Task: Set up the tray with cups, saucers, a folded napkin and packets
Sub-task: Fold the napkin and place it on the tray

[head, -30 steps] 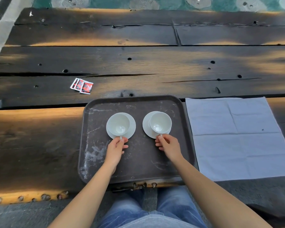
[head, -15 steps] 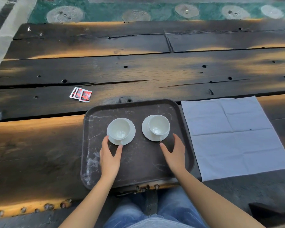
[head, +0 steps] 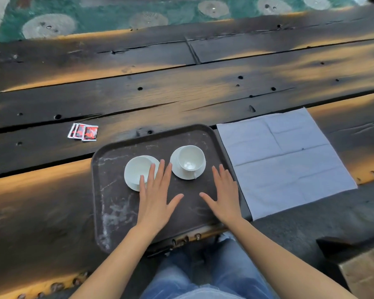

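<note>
A dark square tray (head: pixel 108 203) lies on the wooden table in front of me. Two white cups stand on white saucers in its far half: the left cup (head: pixel 136 169) and the right cup (head: pixel 190 159). My left hand (head: pixel 157 197) is spread flat over the tray, its fingertips partly covering the left cup and saucer. My right hand (head: pixel 224 195) is spread flat near the tray's right edge, holding nothing. A pale blue napkin (head: pixel 283 156) lies unfolded on the table right of the tray. Several red packets (head: pixel 83 132) lie beyond the tray's far left corner.
The table is made of dark, weathered planks (head: pixel 181 91) with gaps and bolt holes. Green patterned floor (head: pixel 95 14) shows beyond its far edge. My legs in jeans (head: pixel 205 275) are below the near edge. A wooden block (head: pixel 363 268) sits at the lower right.
Both hands let go of the cup handles and opened flat over the tray. The view shifted, so the tray and napkin now sit further right and tilted.
</note>
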